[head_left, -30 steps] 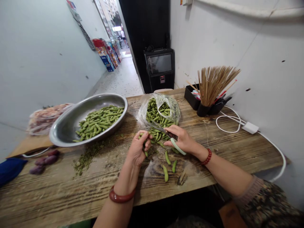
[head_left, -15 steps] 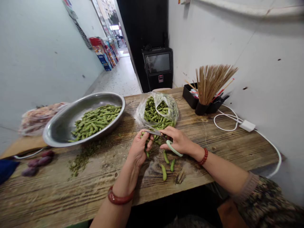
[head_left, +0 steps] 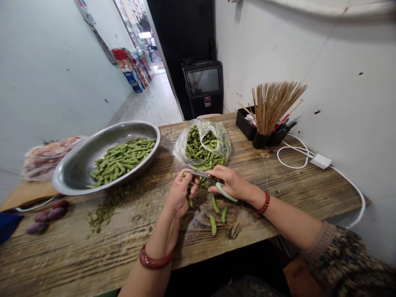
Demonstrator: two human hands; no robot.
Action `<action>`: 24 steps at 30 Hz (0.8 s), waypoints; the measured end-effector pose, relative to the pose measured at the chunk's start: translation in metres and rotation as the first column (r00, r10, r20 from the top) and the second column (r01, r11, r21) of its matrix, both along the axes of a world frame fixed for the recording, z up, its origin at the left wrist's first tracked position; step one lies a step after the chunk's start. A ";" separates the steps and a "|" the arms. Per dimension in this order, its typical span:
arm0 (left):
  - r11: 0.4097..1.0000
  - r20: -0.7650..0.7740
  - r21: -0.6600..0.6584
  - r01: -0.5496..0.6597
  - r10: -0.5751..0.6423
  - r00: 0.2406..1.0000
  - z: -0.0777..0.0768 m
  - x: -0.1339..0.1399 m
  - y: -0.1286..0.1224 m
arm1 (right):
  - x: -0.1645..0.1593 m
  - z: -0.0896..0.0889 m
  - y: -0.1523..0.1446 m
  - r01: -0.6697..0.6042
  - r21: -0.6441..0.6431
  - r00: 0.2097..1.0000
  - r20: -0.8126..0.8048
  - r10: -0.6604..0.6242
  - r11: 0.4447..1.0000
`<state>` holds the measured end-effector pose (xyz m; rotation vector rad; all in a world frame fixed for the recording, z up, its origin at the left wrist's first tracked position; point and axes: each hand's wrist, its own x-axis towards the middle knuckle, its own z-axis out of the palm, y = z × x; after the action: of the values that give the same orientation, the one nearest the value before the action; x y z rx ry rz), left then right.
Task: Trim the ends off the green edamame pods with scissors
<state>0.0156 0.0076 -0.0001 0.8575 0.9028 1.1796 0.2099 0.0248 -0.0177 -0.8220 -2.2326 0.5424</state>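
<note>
My left hand (head_left: pixel 180 194) is closed on green edamame pods, partly hidden by the fingers. In my right hand (head_left: pixel 230 181) are scissors (head_left: pixel 222 190) with pale green handles; their blades reach across to the fingertips of my left hand. Below the hands, several loose edamame pods (head_left: pixel 213 225) lie on the wooden table. Just beyond the hands sits a clear plastic bag (head_left: pixel 181 144) full of edamame. A wide metal basin (head_left: pixel 69 175) to the left holds a heap of pods (head_left: pixel 125 159). Small green trimmings (head_left: pixel 103 214) are scattered beside the basin.
Purple plums (head_left: pixel 57 212) and a bagged pinkish food (head_left: pixel 51 156) lie at the left. At the back right, a black holder (head_left: pixel 261 141) carries many thin sticks (head_left: pixel 275 105). A white cable with an adapter (head_left: pixel 321 161) runs along the right side of the wooden table (head_left: pixel 130 255).
The view has shifted slightly, so the background sits a little further left. Both hands keep nearly the same position, with the scissors' blades still at the left fingertips.
</note>
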 end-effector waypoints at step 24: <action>0.770 -0.937 0.341 0.540 0.229 0.264 -0.019 -0.007 0.003 | 0.009 -0.001 0.010 0.090 0.074 0.984 -0.161 -0.077 0.993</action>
<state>0.0091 0.0108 -0.0190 2.3802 1.3403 0.5981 0.2193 0.0351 -0.0184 -0.7990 -2.0522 0.4572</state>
